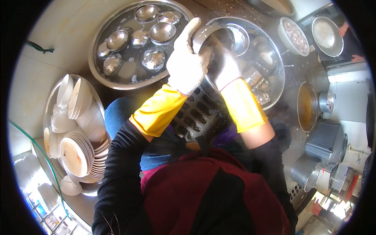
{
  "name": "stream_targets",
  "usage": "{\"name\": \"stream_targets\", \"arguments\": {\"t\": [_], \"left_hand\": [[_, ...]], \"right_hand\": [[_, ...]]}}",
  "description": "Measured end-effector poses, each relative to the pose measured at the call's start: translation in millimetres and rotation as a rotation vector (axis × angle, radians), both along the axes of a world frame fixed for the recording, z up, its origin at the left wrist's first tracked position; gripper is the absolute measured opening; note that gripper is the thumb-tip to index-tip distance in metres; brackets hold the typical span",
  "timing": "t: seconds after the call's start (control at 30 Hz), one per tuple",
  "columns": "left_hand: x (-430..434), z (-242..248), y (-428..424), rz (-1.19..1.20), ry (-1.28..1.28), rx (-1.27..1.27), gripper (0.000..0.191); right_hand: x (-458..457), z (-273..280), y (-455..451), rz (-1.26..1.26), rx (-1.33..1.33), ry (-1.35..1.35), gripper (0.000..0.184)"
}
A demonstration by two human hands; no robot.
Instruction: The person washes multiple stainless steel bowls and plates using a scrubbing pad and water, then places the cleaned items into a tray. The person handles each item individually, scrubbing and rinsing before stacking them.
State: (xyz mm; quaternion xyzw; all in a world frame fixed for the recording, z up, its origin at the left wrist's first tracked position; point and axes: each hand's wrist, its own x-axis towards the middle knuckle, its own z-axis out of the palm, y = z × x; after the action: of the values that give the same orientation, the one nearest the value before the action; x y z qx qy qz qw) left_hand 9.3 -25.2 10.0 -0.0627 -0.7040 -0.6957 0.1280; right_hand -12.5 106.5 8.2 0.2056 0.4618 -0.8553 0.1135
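White knit gloves over yellow rubber gloves cover both hands. My left hand [188,60] grips the rim of a metal bowl [207,36], thumb pointing up along its side. My right hand [226,66] is at the bowl's opening, blurred and washed out by glare, with dark material against it; its fingers are hard to make out. Beyond them at the upper left, a wide metal basin [94,63] holds dark water with several metal bowls [162,33], some upturned. Partly behind my right hand, another round basin [282,73] holds metal bowls and cups [253,77].
An oval tub [48,102] of stacked dishes [77,157] stands at left. A slotted drain grate [195,113] lies below my hands. On the right are a pan of yellowish liquid [307,107], a grey bin [324,144] and a metal pot [305,173]. Another person's hands show at upper right.
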Motion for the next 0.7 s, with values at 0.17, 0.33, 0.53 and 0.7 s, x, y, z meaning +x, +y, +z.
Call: {"name": "stream_targets", "arguments": {"t": [0.17,0.33,0.53,0.7], "left_hand": [[-4.3,-20.9,12.9,0.135,0.247,0.009,0.073],[-11.5,-30.2,-4.8,-0.022,-0.041,-0.019,0.066],[-22.8,-38.0,-13.4,-0.079,0.257,-0.136,0.063],[-35.9,-35.2,-17.1,0.025,0.309,-0.326,0.066]], "right_hand": [[17.8,-14.2,-8.8,0.509,1.516,0.334,0.049],[10.6,8.2,34.8,0.334,0.881,0.246,0.041],[3.4,9.7,69.6,0.501,0.905,0.402,0.029],[15.5,-25.7,88.2,0.483,0.712,0.255,0.039]]}}
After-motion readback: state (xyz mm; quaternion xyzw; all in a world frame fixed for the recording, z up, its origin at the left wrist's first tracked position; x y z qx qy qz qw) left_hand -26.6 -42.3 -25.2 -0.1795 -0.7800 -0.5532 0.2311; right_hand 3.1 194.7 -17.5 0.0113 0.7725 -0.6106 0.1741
